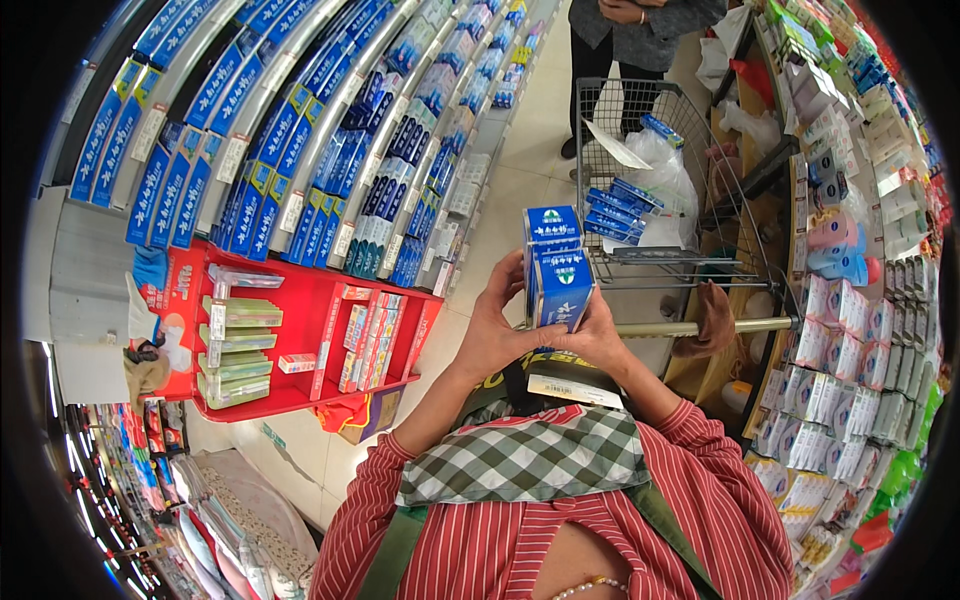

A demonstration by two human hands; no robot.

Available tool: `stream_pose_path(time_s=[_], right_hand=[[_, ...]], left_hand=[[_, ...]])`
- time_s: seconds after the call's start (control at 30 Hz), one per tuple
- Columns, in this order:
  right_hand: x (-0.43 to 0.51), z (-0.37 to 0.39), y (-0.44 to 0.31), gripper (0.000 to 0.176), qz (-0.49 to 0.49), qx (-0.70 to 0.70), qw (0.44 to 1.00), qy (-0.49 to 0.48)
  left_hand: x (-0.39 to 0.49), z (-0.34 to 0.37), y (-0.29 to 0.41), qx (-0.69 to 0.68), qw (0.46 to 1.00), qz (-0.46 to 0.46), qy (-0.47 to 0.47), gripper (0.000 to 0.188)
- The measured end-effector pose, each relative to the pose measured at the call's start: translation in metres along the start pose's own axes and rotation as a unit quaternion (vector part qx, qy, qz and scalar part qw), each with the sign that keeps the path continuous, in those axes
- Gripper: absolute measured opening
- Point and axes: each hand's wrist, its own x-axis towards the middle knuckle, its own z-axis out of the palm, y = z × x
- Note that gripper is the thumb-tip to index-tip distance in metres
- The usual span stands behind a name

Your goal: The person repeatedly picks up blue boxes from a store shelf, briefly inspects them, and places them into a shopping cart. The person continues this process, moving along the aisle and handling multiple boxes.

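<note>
My left hand (491, 326) and my right hand (596, 341) hold a small bundle of blue toothpaste boxes (559, 262) upright in front of my chest. My left fingers curl around the bundle's left side, and both thumbs rest low on the near face. My right fingers are mostly hidden behind the boxes. Just below the hands, a tag with a barcode (574, 391) hangs at the front of my checked apron (525, 457). Past the bundle stands a wire shopping cart (712, 157), where several similar blue boxes (619, 210) lie in a loose pile.
Shelves on the left hold rows of blue toothpaste boxes (240, 135). Beneath them is a red display unit (296, 330) with small packs. A clear plastic bag (660, 169) sits in the cart. Beyond it stands a person (626, 45). Boxed goods (832, 360) fill the right-hand shelves.
</note>
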Motion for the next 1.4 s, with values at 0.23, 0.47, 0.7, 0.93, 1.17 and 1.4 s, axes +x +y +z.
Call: stream_pose_path(time_s=[0.23, 0.47, 0.7, 0.93, 1.17, 1.4], right_hand=[[0.002, -0.025, -0.043, 0.089, -0.098, -0.318, 0.939, -0.088], [-0.101, -0.174, -0.054, 0.063, 0.049, -0.731, 0.591, 0.336], [-0.138, -0.192, -0.023, 0.03, 0.183, -0.71, 0.619, 0.283], [-0.098, -0.123, -0.07, 0.023, 0.004, -0.337, 0.869, 0.361], [-0.01, -0.018, -0.122, 0.04, -0.088, -0.306, 0.939, 0.129], [0.01, -0.03, -0.087, 0.03, -0.111, -0.164, 0.948, 0.248]], left_hand=[[0.006, 0.005, -0.007, 0.036, 0.999, -0.001, 0.012, 0.09], [0.006, -0.007, -0.026, 0.17, 0.972, 0.149, 0.069, 0.081], [0.011, 0.007, -0.023, 0.197, 0.965, 0.156, 0.076, 0.082], [0.017, 0.017, -0.022, 0.22, 0.962, 0.158, 0.041, 0.08], [0.017, 0.032, -0.023, 0.27, 0.954, 0.129, -0.01, 0.08], [0.011, 0.023, -0.023, 0.284, 0.95, 0.128, -0.024, 0.079]])
